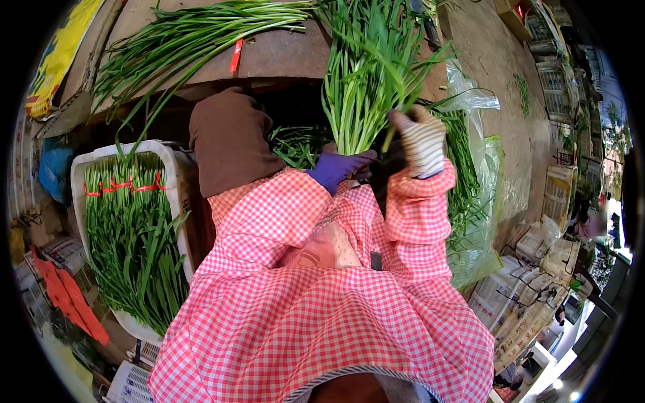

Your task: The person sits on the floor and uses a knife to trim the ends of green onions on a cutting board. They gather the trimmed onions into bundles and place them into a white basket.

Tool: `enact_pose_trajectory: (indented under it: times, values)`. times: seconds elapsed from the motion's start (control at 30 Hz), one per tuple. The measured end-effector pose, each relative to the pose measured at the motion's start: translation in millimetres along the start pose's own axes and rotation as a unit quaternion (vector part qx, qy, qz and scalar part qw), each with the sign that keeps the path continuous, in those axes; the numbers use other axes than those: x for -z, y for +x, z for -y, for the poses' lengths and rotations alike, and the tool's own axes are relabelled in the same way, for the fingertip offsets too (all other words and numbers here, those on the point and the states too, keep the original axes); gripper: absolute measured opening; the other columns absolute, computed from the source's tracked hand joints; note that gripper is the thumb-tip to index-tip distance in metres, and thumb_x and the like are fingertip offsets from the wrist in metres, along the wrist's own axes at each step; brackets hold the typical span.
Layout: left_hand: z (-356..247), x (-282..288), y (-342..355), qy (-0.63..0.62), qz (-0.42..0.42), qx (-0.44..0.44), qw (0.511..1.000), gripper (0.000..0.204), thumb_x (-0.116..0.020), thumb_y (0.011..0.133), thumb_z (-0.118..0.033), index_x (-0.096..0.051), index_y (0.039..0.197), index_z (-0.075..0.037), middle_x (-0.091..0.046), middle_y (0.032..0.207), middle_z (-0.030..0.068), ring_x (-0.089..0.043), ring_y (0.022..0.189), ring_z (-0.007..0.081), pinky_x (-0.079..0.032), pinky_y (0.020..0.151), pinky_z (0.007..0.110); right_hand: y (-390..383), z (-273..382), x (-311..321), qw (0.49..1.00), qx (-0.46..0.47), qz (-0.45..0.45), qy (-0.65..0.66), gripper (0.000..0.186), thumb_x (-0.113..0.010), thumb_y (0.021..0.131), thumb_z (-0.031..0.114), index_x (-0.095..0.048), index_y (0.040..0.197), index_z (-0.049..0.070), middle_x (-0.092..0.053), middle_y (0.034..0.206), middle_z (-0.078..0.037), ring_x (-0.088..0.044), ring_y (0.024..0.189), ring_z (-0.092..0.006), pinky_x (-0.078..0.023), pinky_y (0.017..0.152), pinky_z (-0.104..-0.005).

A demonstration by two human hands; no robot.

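My left hand (pixel 336 168), in a purple glove, grips the pale lower stems of a bunch of long green leafy stalks (pixel 356 87) that spreads up over the board (pixel 275 57). My right hand (pixel 420 141), in a striped glove, pinches a few stalks at the right of that bunch; its fingertips are slightly blurred. More loose stalks (pixel 457 174) lie beside my right hand, and some leaves (pixel 295 144) show in the dark gap below the board. A separate pile of stalks (pixel 188 40) lies at the upper left of the board.
A white crate (pixel 78 195) at left holds red-banded bunches (pixel 127 235). Plastic sheeting (pixel 487 201) lies at right, with crates (pixel 557 188) and cartons (pixel 524 295) beyond. A blue bag (pixel 57 168) and red cloth (pixel 67 295) are at far left. People show small at far right.
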State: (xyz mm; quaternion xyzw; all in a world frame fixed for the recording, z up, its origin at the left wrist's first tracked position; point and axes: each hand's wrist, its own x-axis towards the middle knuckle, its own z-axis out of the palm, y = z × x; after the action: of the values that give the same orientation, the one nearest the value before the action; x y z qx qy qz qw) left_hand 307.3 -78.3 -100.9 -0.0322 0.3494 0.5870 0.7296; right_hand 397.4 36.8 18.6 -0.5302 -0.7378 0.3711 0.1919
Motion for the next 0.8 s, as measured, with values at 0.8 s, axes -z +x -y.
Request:
enact_pose_trajectory:
  times: [0.8]
  values:
    - [1.6,-15.6,-9.7,0.114,-0.047,-0.061,0.991,0.028,-0.062,0.077,0.002,-0.050,0.102,0.000,-0.060,0.081,0.0099,-0.061,0.069,0.0195,-0.050,0.051,0.030,-23.4,-9.8,-23.3,0.987,0.107,0.093,-0.072,0.020,-0.066,0.075,0.023,-0.065,0.077,0.003,-0.062,0.074,-0.013,-0.061,0.066,-0.0240,-0.048,0.062,-0.0313]
